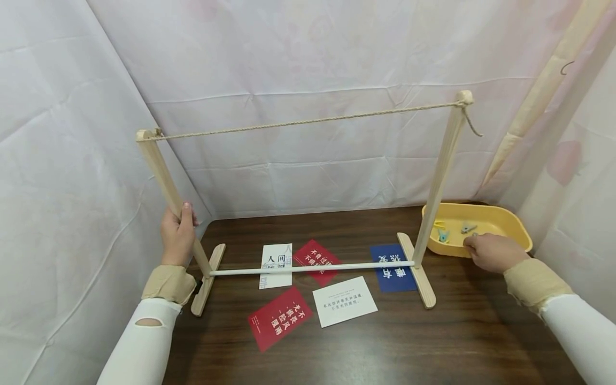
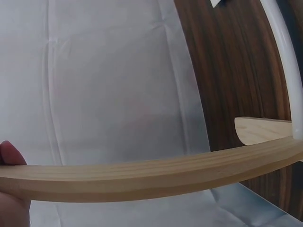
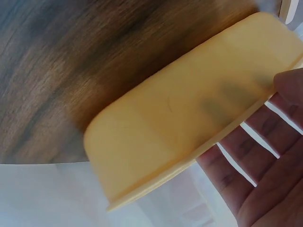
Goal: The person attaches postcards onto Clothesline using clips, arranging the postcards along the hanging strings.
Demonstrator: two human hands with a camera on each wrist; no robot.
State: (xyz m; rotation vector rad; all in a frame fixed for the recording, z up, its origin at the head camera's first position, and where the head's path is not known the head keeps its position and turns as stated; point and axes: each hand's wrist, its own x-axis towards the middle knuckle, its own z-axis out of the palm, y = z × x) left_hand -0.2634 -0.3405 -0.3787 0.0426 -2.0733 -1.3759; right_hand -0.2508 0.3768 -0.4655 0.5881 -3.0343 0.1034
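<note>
My left hand grips the left post of a wooden stand, its thumb lying along the wood. Part of that hand shows at the lower left edge of the left wrist view, beside the post. A thin rope joins the two post tops, and a white rod links them low down. On the right, my right hand holds the near rim of a yellow basin. In the right wrist view the fingers reach over the rim, with the thumb by the outer wall; fingertips are hidden inside.
Small clips lie in the basin. Under and before the rod are a white card, a red card, a blue card and others on the dark wooden table. Pale cloth hangs around the table.
</note>
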